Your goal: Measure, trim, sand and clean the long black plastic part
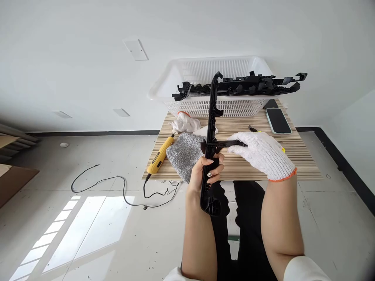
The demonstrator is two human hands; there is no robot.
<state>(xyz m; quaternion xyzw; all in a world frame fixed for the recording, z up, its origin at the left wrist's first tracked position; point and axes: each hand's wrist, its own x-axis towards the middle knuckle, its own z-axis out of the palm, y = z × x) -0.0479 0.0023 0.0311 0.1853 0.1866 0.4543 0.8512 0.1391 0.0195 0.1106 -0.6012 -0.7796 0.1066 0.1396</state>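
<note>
Left grip [206, 171] is clamped around my upright black plastic part [211, 128]; gloved right grip [260, 152] pinches a dark tool [231, 143] against it.

One white basket [205, 106] at the table's far edge; one yellow rotary tool [159, 155] at the left edge; one phone [277, 120] near the far right corner; two loose gloves: white [185, 123], grey [185, 154]; one long black plastic part [211, 128] in hand; several more across the basket [249, 85], number unclear.

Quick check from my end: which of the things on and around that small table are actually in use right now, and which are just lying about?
In use:
left hand gripping the long black plastic part
gloved right hand pressing a dark tool against it

Lying about:
white basket of black parts
yellow rotary tool
grey glove
white glove
phone
</note>
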